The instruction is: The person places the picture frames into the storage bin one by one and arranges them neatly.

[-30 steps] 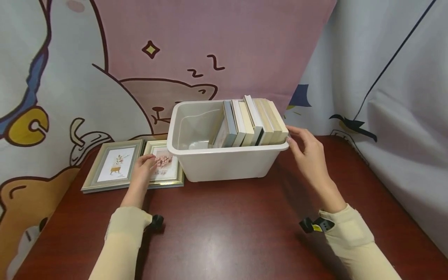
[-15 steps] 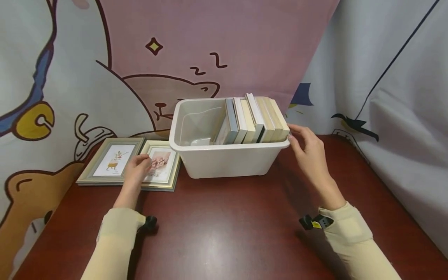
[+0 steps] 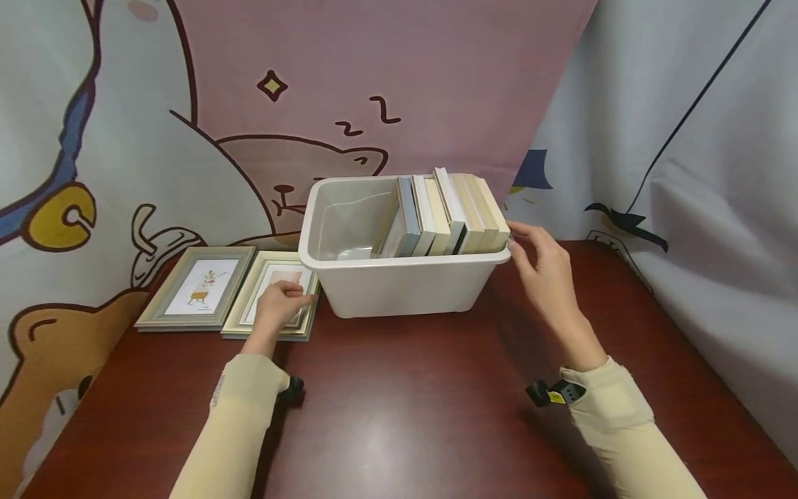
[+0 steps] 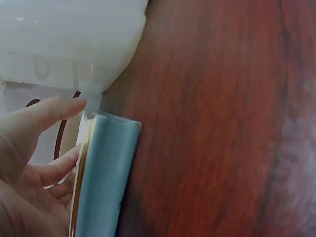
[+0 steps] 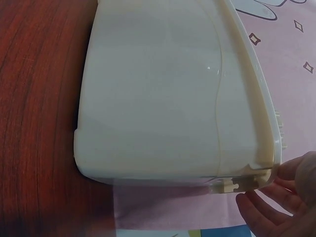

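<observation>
My left hand (image 3: 277, 305) is over the cream picture frame (image 3: 289, 274), which lies flat with a pink print facing up. In the left wrist view its blue-grey side (image 4: 108, 173) shows beside my fingers; thumb and fingers are spread apart, and whether a fingertip touches the frame is hard to tell. A grey-green frame (image 3: 202, 291) with a plant print lies at its left. My right hand (image 3: 548, 277) pinches the right front rim corner of the white storage bin (image 3: 405, 287). Thick books (image 3: 445, 218) stand upright in the bin's right part.
The dark red wooden table (image 3: 386, 409) lies under everything. A printed cartoon cloth (image 3: 436, 83) hangs directly behind the bin and frames, and a white cloth (image 3: 717, 208) hangs at the right. The bin's left half shows its bare inner floor.
The cream frame has slid left, away from the bin and nearer the grey-green frame. My left hand moved left, then back right over it. My right hand stays at the rim.
</observation>
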Action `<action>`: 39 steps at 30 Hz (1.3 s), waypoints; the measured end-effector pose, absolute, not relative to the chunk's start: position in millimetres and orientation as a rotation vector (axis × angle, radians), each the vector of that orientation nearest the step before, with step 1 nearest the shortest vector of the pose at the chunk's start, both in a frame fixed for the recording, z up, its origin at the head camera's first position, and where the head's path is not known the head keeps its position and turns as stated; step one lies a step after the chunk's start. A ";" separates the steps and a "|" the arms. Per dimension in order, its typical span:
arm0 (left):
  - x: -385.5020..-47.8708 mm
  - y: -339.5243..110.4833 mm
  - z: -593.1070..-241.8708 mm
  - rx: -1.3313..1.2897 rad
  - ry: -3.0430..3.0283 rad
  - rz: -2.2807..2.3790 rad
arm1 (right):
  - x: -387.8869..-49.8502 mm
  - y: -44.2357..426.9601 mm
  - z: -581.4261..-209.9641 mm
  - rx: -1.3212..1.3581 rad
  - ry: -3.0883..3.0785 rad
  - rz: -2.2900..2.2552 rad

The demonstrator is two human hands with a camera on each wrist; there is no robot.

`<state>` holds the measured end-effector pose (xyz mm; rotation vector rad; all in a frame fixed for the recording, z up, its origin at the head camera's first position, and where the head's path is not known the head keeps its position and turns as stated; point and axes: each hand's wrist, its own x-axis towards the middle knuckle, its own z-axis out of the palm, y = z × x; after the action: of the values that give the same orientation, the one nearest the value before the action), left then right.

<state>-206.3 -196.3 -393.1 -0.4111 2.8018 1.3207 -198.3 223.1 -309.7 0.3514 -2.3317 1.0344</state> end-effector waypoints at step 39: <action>-191.0 -233.9 -309.7 -0.155 2.672 1.214 | -196.5 223.9 -308.5 0.352 -2.350 0.981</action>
<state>-191.0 -233.9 -309.7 -0.1552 2.6718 1.2141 -196.5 223.9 -308.5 0.3521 -2.3502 0.9812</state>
